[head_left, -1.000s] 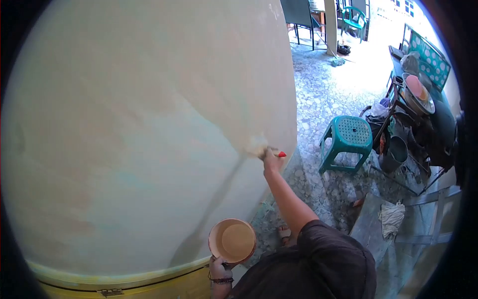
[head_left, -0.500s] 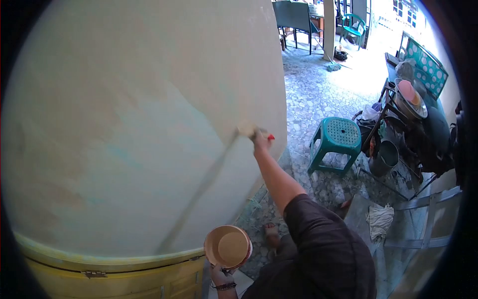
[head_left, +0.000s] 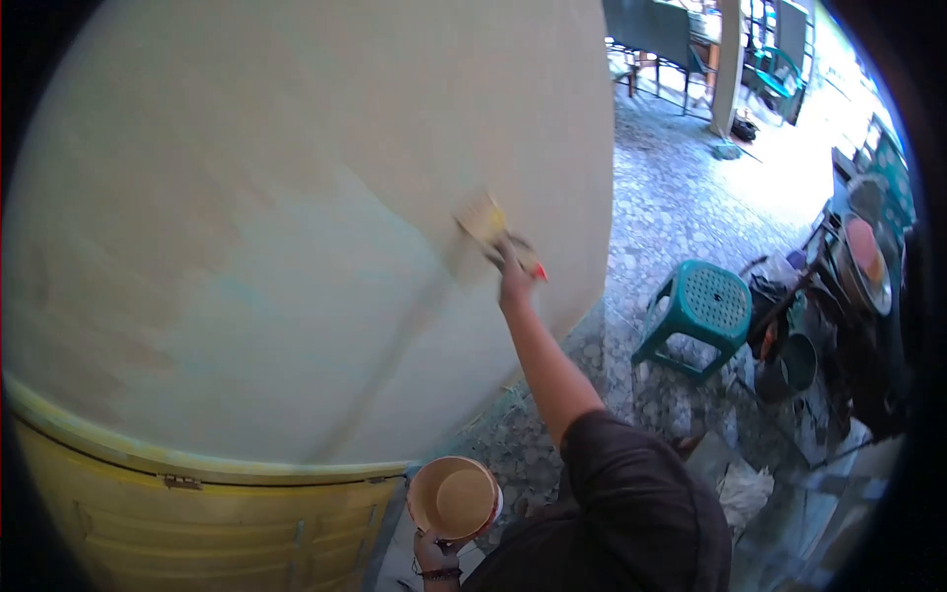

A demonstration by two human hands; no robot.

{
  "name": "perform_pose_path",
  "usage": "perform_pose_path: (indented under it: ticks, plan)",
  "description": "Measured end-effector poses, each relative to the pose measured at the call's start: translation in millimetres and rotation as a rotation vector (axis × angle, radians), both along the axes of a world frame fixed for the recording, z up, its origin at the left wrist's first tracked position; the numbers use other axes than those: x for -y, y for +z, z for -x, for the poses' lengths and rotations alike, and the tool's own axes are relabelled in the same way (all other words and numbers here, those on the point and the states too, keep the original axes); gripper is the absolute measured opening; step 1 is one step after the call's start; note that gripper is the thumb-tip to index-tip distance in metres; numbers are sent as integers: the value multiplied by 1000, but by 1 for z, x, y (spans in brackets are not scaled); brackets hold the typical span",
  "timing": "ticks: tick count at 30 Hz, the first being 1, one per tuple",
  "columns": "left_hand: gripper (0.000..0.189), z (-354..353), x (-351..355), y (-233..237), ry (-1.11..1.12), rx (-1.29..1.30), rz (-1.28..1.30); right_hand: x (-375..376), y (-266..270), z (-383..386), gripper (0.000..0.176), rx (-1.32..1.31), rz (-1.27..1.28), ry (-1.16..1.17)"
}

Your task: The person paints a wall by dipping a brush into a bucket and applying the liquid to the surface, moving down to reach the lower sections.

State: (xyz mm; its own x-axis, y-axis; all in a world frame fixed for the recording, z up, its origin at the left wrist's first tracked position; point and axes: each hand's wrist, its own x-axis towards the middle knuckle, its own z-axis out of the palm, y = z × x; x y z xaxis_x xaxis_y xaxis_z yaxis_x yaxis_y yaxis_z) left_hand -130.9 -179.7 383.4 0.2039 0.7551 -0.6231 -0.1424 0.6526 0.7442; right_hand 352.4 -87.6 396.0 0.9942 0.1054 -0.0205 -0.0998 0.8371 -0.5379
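My right hand (head_left: 514, 271) is closed round the handle of a wide paintbrush (head_left: 483, 219), whose red handle end sticks out past my fingers. The bristles are up against the wall (head_left: 326, 247), where beige paint meets a paler, bluish patch lower down. Below, my left hand (head_left: 434, 553) grips a paint bucket (head_left: 419, 490) from underneath and at its side. Tan paint lies inside the tilted bucket. A dark bracelet circles my left wrist.
Yellow cabinet doors (head_left: 227, 523) run along the wall's lower edge. On the stone-patterned floor (head_left: 681, 187) stands a green plastic stool (head_left: 712, 299). Piled basins (head_left: 873, 271) and a dark bucket (head_left: 789, 365) are at the right. Chairs (head_left: 656, 35) stand farther back.
My right hand has swept the paintbrush up along the wall, and the brush has tilted. The view has turned left, so the stool and clutter appear farther right. The bucket stays in my left hand.
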Motion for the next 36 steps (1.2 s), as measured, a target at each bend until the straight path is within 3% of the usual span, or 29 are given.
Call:
perform_pose_path:
  ticks: [1,2,5,6,8,10,13,15,18,19,21,22,23,25,28,31,33,35,36]
  plan:
    - [28,13,-2,-31,30,-1,-86,2,-59,9,24,-137,61,-43]
    - [31,6,-1,-30,37,4,-79,8,-102,14,22,-284,131,-96]
    - [39,-21,14,-9,57,9,-41,-2,-110,-6,18,-404,164,-231]
    - [41,-43,19,10,75,8,-31,-12,-79,-14,18,-244,410,-233]
    - [44,-60,27,18,90,11,-31,-2,62,-13,15,108,753,-358]
    - [47,-63,30,9,78,18,-53,13,156,-4,17,138,88,-233]
    - [48,-85,38,19,85,13,-19,12,169,-10,20,282,-186,-168]
    - [48,-87,40,20,88,3,-10,-3,84,-28,21,121,-139,-2]
    - [47,-97,34,16,64,21,-28,23,-32,-28,12,74,216,-106]
    - [47,-100,38,21,43,9,-33,34,-55,-26,11,36,399,-168]
    - [47,-101,36,16,26,-12,-25,33,-57,-29,10,-94,496,-193]
    - [47,-95,31,3,44,-32,-11,31,-45,-25,10,-163,540,-200]
    - [47,-88,29,-10,65,-55,7,17,-30,-26,10,-6,621,-225]
    - [48,-92,26,-9,80,-19,6,10,72,-21,15,258,637,-317]
    - [49,-109,34,23,53,25,16,32,171,-16,9,273,-7,-112]
    - [52,-122,25,38,18,17,14,16,103,-25,9,340,4,-128]
    - [51,-115,15,28,-1,0,1,17,-6,-24,12,112,79,4]
    - [48,-104,-7,0,-19,16,-36,55,-129,-14,21,-27,609,65]
    - [45,-103,-10,5,-57,7,-26,81,-190,-13,13,-163,851,55]
